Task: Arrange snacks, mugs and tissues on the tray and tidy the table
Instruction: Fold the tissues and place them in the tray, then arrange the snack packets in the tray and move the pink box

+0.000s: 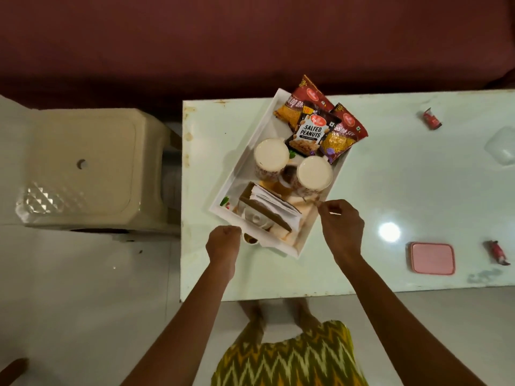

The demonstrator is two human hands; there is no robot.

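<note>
- Maroon sofa (250, 37) fills the 12 o'clock side of the view, behind everything else.
- Pale, glossy worktop (390, 176) runs from the middle out to 3 o'clock.
- Cream plastic stool (83, 168) stands on the floor at the worktop's 9 o'clock end, just beside it.
- White tray (243, 158) lies on the worktop's 9 o'clock part, its long side slanted toward 1 o'clock.
- Left hand (223, 243) is at the tray's 7 o'clock corner, fingers curled tight on the rim.
- Right hand (341, 229) is at the tray's 4 o'clock edge, thumb and fingers pinching the rim.
- Three packets fan out at the tray's 1 o'clock end: peanuts (310, 132) on top, a red packet (305, 98) at 12 o'clock of it, another (345, 129) at 3 o'clock, both jutting over the rim.
- Two mugs stand upright mid-tray, one (271, 156) at 9 o'clock, the other (315, 172) at 3 o'clock, near each other.
- Tissues (270, 210) sit in a holder at the tray's 7 o'clock end.
- Pink box (432, 257) lies on the worktop at 4 o'clock, well apart from the tray.
- Two red sweets lie loose: one (430, 119) at 2 o'clock, one (497, 252) at 3 o'clock of the box.
</note>
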